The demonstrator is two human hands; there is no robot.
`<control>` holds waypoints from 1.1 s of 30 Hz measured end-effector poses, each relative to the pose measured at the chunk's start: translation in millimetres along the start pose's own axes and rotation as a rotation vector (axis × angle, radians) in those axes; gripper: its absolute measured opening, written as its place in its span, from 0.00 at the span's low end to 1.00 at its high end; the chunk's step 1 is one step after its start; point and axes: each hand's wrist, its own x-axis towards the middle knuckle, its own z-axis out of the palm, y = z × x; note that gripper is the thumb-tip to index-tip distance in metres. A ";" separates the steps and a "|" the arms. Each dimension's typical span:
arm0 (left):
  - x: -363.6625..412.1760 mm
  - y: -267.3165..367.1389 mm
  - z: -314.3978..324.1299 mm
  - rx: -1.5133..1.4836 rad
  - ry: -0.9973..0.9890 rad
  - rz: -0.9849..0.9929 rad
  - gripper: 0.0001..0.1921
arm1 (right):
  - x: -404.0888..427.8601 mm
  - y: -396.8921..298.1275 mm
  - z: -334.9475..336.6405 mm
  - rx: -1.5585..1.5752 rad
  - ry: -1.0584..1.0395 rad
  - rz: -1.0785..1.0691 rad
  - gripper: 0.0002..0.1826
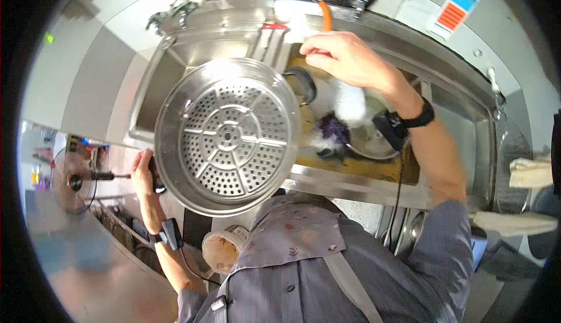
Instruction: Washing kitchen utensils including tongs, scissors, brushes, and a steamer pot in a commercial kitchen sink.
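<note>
My left hand [142,171] grips the black side handle of a round stainless steel steamer pot [228,136] with a perforated bottom. The pot is held up over the left part of the steel sink [151,82], and its other black handle [303,85] points right. My right hand [339,57] is raised over the middle basin with bent fingers, right at the lower end of an orange hose [325,14]; whether it touches the hose is hidden. Below it lie a purple scouring pad [334,128] and a round metal vessel [374,143], partly covered by my wrist device. A white blurred patch beside them may be water or foam.
Taps [184,9] line the wall behind the sink. A second basin [462,130] is at the right. A plastic tub [223,248] with orange residue stands below the counter edge. At the left is a standing fan [75,182]; pale cloths [530,172] hang at the right.
</note>
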 end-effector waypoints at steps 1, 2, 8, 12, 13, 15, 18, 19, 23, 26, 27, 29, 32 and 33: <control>6.1 -2.3 -2.7 0.031 -0.013 0.015 0.09 | 5.3 -15.0 -1.2 0.014 -0.005 -0.031 0.14; 8.9 -6.6 -5.7 -0.004 -0.020 -0.034 0.09 | 8.4 -26.9 -2.0 0.067 -0.041 -0.063 0.14; -3.2 -0.3 0.0 -0.126 -0.055 -0.040 0.11 | 48.8 -91.6 30.8 0.094 -0.659 -0.193 0.17; -5.4 1.4 -2.4 -0.208 -0.079 -0.059 0.10 | 73.5 -97.6 88.6 -0.028 -0.876 -0.313 0.19; -9.8 7.0 0.9 -0.216 -0.044 -0.051 0.10 | 80.3 -104.2 98.7 -0.086 -0.974 -0.248 0.20; -3.7 -1.3 -2.1 -0.219 -0.036 -0.062 0.09 | 88.8 -104.6 125.9 -0.161 -1.080 -0.190 0.22; -4.0 -0.4 2.7 -0.243 -0.055 -0.083 0.10 | 101.3 -122.8 139.7 -0.103 -1.165 0.080 0.27; -6.8 5.4 1.8 -0.226 -0.050 -0.084 0.10 | 104.1 -124.9 147.1 -0.115 -1.175 0.073 0.27; -5.3 5.5 -1.3 -0.268 -0.094 -0.057 0.10 | 107.8 -129.2 172.7 -0.082 -1.260 0.111 0.22; -8.2 8.6 -3.0 -0.244 -0.090 -0.122 0.10 | 120.1 -148.9 161.8 -0.210 -1.234 0.089 0.28; -8.5 8.7 -2.7 -0.247 -0.097 -0.118 0.10 | 120.3 -151.3 153.3 -0.212 -1.229 0.096 0.28; -8.5 10.4 -0.6 -0.208 -0.108 -0.109 0.10 | 119.4 -152.1 136.0 -0.133 -1.162 0.109 0.29; -8.5 10.9 -2.7 -0.217 -0.147 -0.119 0.11 | 120.6 -167.0 107.5 -0.075 -1.084 0.186 0.27; -7.4 10.9 -2.5 -0.221 -0.159 -0.126 0.11 | 121.1 -168.8 100.1 -0.065 -1.032 0.207 0.27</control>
